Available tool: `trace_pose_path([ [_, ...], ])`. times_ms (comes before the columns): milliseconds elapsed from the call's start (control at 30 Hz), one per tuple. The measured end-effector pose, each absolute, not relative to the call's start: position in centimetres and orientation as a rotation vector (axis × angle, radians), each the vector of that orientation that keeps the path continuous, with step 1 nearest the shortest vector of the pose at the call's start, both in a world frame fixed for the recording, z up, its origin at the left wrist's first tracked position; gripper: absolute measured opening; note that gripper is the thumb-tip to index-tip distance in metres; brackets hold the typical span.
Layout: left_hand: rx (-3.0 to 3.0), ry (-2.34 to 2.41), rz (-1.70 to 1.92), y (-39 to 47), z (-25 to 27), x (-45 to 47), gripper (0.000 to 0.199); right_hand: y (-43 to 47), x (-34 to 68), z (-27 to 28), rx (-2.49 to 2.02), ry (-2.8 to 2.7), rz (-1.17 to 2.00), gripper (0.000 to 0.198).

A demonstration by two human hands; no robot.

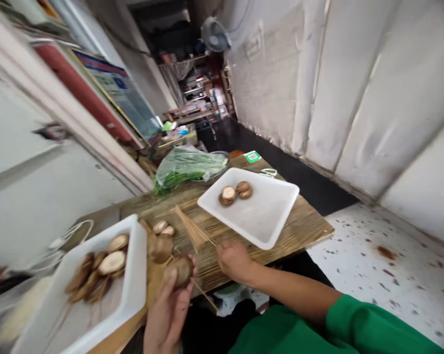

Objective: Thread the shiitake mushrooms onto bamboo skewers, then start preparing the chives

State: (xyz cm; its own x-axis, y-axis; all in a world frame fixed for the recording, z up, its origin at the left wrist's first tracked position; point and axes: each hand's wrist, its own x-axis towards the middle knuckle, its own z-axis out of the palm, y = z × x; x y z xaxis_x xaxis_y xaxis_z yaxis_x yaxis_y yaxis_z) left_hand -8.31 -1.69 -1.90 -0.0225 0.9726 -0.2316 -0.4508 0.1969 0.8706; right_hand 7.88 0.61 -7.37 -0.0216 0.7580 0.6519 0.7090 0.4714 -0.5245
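Observation:
My left hand [170, 300] is closed around a brown mushroom [181, 271], cap facing up. A thin bamboo skewer [206, 296] slants down to the right from that mushroom; how far it goes in is hidden. My right hand [234, 260] is closed just above the table's near edge, fingers pinched on the end of another skewer [210, 240]. Beside it a fanned bundle of skewers [190, 228] lies on the wooden table [303, 231]. More mushrooms [163, 246] rest left of the bundle, some showing pale cut faces.
At left stands a deep white tray [135, 265] holding several mushrooms [111, 263]. A shallow white tray [259, 221] with a few mushrooms [244, 190] sits at right. Behind are bagged green vegetables [188, 164], scissors [269, 172] and a green-edged card [252, 156].

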Motion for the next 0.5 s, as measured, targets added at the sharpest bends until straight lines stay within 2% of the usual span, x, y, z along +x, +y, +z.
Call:
trace_pose_path([
  [133,0.733,0.883,1.302,-2.3,-2.4,-7.9,0.032,-2.8,10.1,-7.4,-1.170,-1.925,-0.068,0.019],
  [300,0.804,0.757,1.232,-2.9,-2.7,-6.5,0.032,-5.2,11.7,-4.0,-1.092,-1.917,-0.204,0.026],
  [500,0.868,0.693,1.206,-3.1,-2.2,-4.8,0.032,-2.8,11.6,-1.0,-1.037,-1.792,-0.097,0.023],
])
